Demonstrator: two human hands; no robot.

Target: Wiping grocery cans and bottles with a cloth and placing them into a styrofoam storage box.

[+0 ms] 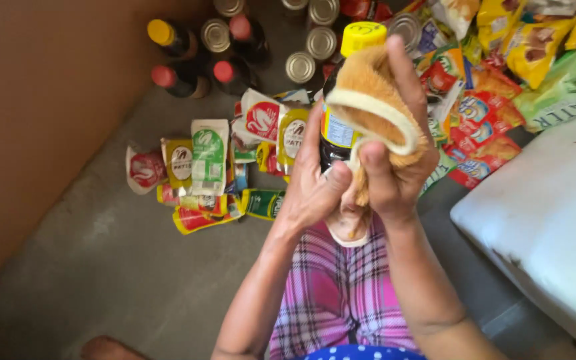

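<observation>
Now | left hand (pixel 311 187) grip clasps dark bottle (pixel 337 130) | right hand (pixel 395 160) grip pinches tan cloth (pixel 371 100) against it

Both forearms enter from 6 o'clock and converge toward frame centre, bare, wrists raised. Left hand (pixel 315 183): palm turned inward, fingers extended toward 12 o'clock, thumb crossing to 3 o'clock, grip closed. Right hand (pixel 395 160): at 3 o'clock of the left, index finger stretched toward 12 o'clock, thumb pressed inward, grip closed. The thumbs lie just beside each other.
</observation>
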